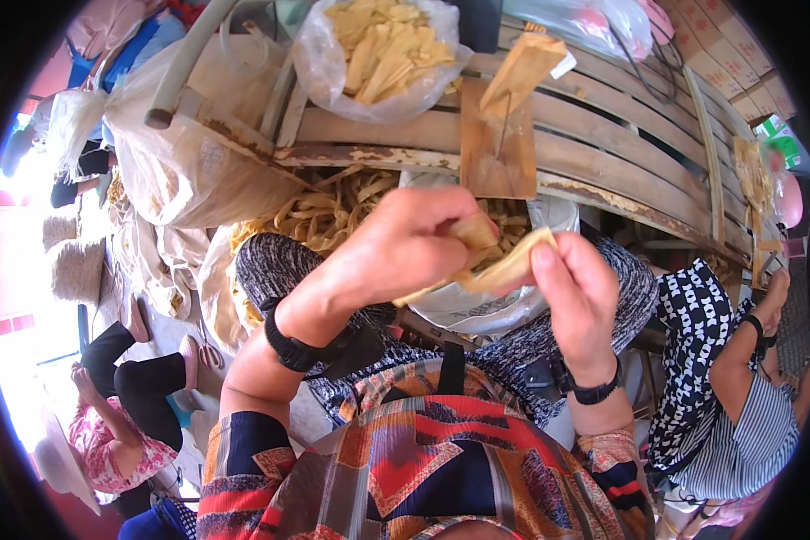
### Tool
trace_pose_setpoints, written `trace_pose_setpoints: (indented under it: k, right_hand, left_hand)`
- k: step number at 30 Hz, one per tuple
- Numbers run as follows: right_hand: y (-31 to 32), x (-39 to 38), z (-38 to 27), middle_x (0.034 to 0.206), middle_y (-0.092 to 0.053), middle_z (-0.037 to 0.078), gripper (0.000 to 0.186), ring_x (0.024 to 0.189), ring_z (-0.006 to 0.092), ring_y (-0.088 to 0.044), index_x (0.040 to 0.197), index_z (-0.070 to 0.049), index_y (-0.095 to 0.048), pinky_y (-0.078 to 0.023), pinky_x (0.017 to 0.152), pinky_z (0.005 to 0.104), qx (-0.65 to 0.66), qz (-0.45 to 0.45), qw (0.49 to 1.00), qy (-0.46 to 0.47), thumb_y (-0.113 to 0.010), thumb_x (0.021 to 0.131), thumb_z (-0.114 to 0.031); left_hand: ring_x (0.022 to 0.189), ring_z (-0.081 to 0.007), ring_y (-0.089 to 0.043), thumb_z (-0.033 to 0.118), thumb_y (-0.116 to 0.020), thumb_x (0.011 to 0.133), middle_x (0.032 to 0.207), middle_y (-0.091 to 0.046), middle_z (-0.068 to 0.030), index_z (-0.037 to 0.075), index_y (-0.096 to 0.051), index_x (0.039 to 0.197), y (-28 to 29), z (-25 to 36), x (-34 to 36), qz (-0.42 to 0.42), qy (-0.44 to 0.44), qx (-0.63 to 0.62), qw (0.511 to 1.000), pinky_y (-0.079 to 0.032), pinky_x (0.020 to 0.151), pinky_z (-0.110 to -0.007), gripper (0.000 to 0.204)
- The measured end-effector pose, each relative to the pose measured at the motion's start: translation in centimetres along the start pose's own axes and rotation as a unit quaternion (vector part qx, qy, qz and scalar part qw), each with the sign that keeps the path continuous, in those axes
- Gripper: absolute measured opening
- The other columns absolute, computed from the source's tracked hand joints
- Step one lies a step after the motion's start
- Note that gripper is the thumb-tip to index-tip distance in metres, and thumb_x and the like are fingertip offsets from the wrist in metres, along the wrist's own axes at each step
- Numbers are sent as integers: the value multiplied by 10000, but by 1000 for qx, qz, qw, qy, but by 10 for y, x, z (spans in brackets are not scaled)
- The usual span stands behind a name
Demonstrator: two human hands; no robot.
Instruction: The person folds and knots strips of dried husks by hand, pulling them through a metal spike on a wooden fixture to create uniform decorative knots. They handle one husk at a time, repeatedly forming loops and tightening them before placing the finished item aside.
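While your fingers (544, 257), left and right, grasp a curled, pale-yellow strip (511, 270), a slatted worktop (603, 167) stands ahead. People (117, 441) sit on either side.

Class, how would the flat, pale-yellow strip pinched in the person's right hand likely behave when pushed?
The flat, pale-yellow strip would probably flex, since it curves away from the right hand. It seems likely light, being thin and held in a fingertip pinch.

We see a worn, slatted wooden counter (616, 171), a grey floor (165, 337), and bright light along a pinkish wall (15, 232) at left.
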State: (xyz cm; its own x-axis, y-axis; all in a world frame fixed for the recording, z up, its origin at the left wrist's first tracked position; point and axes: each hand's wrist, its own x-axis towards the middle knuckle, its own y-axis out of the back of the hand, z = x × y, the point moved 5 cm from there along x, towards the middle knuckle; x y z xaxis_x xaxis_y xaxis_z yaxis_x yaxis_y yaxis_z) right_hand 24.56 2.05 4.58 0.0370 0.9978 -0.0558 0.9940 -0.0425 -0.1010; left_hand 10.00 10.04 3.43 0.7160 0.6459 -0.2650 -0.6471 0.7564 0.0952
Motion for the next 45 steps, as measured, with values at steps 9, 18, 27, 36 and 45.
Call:
trace_pose_setpoints:
  k: [9, 18, 27, 36, 45]
  right_hand:
    - [4, 4, 40, 742, -573, 27, 227, 516, 38, -471, 975, -23, -569, -397, 497, 159, 80, 22, 994, -64, -645, 867, -208]
    - [1, -10, 24, 986, -617, 104, 464, 505, 8, -440, 1305, 1, -372, -346, 414, 152, 197, 22, 979, -53, -533, 869, -6]
    - [-4, -14, 24, 910, -645, 81, 623, 501, 14, -438, 1360, -2, -306, -305, 399, 136, 289, -109, 949, -70, -622, 823, -18]
    - [0, -11, 22, 988, -643, 69, 575, 591, 12, -464, 1362, -23, -328, -348, 481, 148, 67, -45, 997, -20, -607, 863, -77]
    - [0, -18, 26, 592, -483, -32, 278, 465, 19, -406, 773, -41, -525, -324, 419, 173, 32, -51, 992, -110, -511, 946, -259]
  left_hand:
    - [779, -115, -617, -55, -626, 744, 869, -652, -71, -18, -597, 999, -10, 3, -8, 58, 10, -159, 986, -487, 696, -229, 259]
    - [786, -125, -626, -20, -633, 782, 853, -653, -72, 2, -575, 1044, -18, -6, -9, 62, -14, -243, 968, -497, 700, -227, 270]
    - [661, -148, -619, 213, -553, 864, 776, -639, -90, -32, -611, 886, -39, -29, -20, -14, 78, -327, 942, -497, 598, -267, 253]
    - [601, -139, -600, 270, -636, 834, 718, -606, -80, -34, -575, 969, -42, -25, -24, -79, 132, -325, 933, -478, 534, -239, 338]
    - [677, -81, -591, 161, -681, 820, 769, -626, -31, -3, -593, 1001, -37, -10, -21, 4, 29, -196, 980, -461, 582, -204, 260]
